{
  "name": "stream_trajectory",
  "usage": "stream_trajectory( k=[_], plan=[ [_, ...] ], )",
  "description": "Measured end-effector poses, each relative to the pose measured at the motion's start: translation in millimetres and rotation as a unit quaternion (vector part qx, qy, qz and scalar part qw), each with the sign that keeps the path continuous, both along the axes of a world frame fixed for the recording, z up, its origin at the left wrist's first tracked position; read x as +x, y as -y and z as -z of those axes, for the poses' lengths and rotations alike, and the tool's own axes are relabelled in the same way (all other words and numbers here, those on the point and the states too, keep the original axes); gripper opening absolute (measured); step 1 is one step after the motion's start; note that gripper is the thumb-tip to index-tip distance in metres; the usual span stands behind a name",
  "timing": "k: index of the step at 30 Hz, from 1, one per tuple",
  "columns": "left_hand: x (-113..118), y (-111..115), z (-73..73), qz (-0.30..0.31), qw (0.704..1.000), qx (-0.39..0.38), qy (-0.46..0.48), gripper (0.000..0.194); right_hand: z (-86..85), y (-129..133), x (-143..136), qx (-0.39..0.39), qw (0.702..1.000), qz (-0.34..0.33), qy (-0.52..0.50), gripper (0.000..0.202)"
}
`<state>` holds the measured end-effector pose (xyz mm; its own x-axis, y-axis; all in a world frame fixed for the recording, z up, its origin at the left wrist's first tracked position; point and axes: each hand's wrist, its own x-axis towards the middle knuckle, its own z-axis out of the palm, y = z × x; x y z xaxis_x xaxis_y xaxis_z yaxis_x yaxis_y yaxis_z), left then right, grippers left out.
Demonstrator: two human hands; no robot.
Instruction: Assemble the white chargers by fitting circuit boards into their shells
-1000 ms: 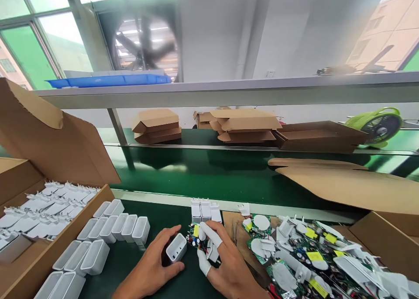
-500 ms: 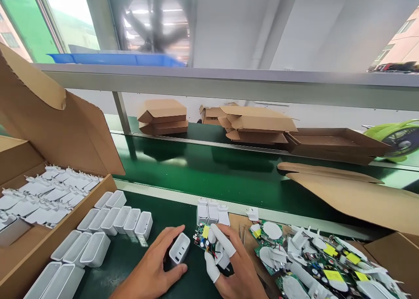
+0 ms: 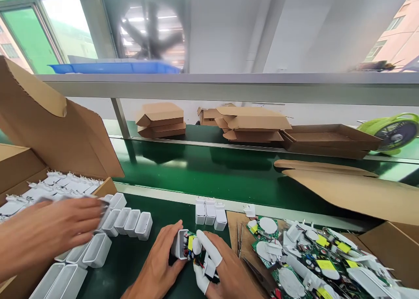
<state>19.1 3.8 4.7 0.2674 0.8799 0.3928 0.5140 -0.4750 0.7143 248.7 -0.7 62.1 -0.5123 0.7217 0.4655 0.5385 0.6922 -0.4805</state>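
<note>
- Since the earlier frame, the housing (image 3: 178, 245) and circuit board (image 3: 190, 243) have come together; the gap I saw between them has closed.
- The housing has also turned: its ported end faced my camera, and now its open mouth faces the board.
- Another person's hand (image 3: 67, 220), blurred, has come in from the left over the carton (image 3: 108, 187) and the nearest open housings (image 3: 97, 250).
- My left hand (image 3: 157, 259) grips the housing between thumb and fingers, just above the worktop (image 3: 126, 257).
- My right hand (image 3: 229, 266), with white covers (image 3: 211, 246) on thumb and forefinger, is clamped on the circuit board and its attached white parts.
- I judge the fit barely begun: the board's end meets the mouth, while most of it remains outside. I cannot tell how deep it sits.
- Three upright housings (image 3: 210, 214) at the back have white pieces at their tops, and I take them as filled.
- Still loose are the piled boards (image 3: 314, 259) to my right; the open housings stand in rows to my left.
- Tweezers (image 3: 240, 240) and pliers (image 3: 260, 275) lie between my right hand and the pile.
</note>
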Motion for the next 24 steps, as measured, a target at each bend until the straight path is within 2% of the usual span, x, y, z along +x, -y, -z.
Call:
stream_trajectory(
  k=[5,9,17,24],
  plan=[
    [-2.4,-0.7,10.3,0.008,0.999,0.044,-0.023,0.068,7.2,0.4,2.5,0.003,1.000,0.004,0.020,0.089],
    [-2.3,-0.7,8.4,0.010,0.997,0.069,-0.038,0.064,12.4,-0.9,2.1,0.011,1.000,0.004,0.015,0.092],
    [-2.7,-1.3,6.1,0.027,0.994,0.089,-0.059,0.064,2.6,1.5,6.0,0.008,0.998,-0.021,0.060,0.096],
    [-3.5,-1.8,7.8,0.033,0.994,0.095,-0.051,0.063,5.6,0.0,8.9,0.012,0.997,-0.044,0.062,0.094]
  ],
)
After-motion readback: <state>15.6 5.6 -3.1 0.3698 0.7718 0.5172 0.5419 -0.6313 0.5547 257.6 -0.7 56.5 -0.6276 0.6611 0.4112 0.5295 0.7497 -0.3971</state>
